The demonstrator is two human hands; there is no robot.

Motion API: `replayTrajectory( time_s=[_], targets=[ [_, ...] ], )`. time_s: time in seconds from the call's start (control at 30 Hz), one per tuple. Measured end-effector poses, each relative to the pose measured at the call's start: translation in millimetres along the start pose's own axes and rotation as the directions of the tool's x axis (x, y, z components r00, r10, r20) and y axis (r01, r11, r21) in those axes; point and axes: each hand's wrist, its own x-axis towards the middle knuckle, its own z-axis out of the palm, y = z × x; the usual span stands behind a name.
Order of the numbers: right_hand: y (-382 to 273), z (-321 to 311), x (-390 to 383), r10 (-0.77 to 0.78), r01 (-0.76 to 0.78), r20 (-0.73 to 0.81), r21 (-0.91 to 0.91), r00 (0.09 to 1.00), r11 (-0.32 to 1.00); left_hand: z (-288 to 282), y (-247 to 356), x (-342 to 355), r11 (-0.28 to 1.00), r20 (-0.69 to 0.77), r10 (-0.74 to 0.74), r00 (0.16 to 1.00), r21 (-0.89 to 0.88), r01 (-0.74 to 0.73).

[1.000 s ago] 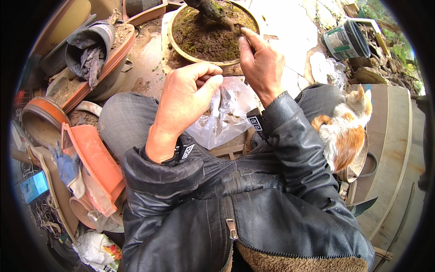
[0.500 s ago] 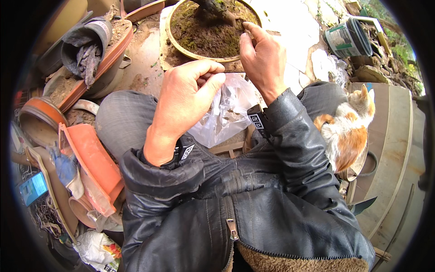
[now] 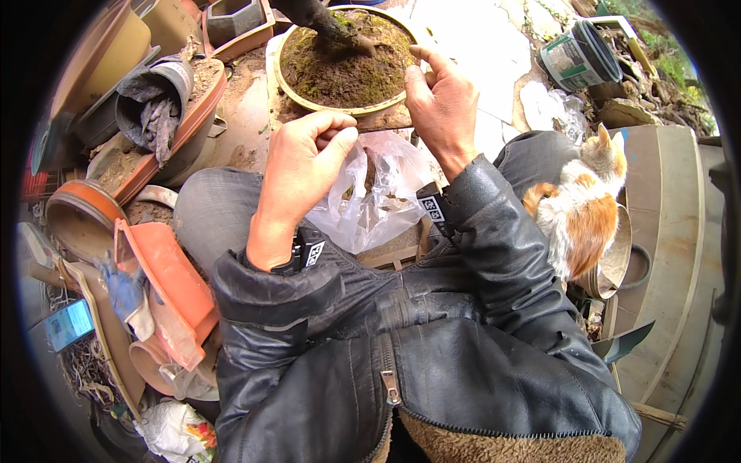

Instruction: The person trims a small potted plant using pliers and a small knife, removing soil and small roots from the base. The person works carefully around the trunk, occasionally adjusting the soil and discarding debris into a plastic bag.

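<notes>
A round, cream-rimmed pot (image 3: 363,109) stands in front of me, filled with mossy soil (image 3: 332,73). A thick dark trunk (image 3: 324,23) rises from it, leaning to the upper left. My left hand (image 3: 301,162) is just below the pot's near rim, thumb and forefinger pinched together; what they hold, if anything, is hidden. At the right rim is my right hand (image 3: 446,108), forefinger and thumb apart with nothing visible between them, other fingers curled. Below and between the hands, a clear plastic bag (image 3: 378,197) lies between my knees, with some brown bits in it.
A white-and-orange cat (image 3: 583,216) sits by my right knee, near a flat board (image 3: 664,231). Left are stacked planters, an orange trough (image 3: 174,289), a blue-and-white glove (image 3: 127,297) and a lit phone (image 3: 69,326). A plastic bucket (image 3: 575,62) lies tipped at the far right.
The whole view has shifted slightly. My right hand has drawn back from over the soil to the pot's right rim. My left hand stays pinched near the front rim.
</notes>
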Motion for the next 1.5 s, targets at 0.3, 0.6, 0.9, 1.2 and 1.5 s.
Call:
replayTrajectory(
  time_s=[0.3,0.6,0.9,1.2,1.5],
  targets=[
    [12.7,8.1,13.0,0.011,-0.013,0.053,0.03,0.999,0.999,1.0,-1.8,0.9,0.999,0.0,0.009,1.0,-0.035,-0.009],
    [11.7,13.7,15.1,0.007,-0.011,0.04,0.091,0.999,0.996,1.4,0.4,1.1,1.0,0.003,0.01,1.0,0.009,-0.01],
    [10.0,13.0,13.5,0.002,-0.005,0.047,0.06,0.999,0.998,0.9,3.2,-0.4,1.0,0.003,0.003,1.0,-0.003,-0.003],
    [5.7,17.5,3.4,-0.08,0.079,-0.005,-0.067,0.997,0.995,0.6,3.4,-0.9,1.0,0.007,0.011,1.0,-0.009,-0.01],
    [23.2,4.8,19.4,-0.078,0.078,0.0,-0.054,0.997,0.996,1.9,5.4,-1.0,1.0,0.009,-0.009,1.0,-0.027,0.01]
  ],
)
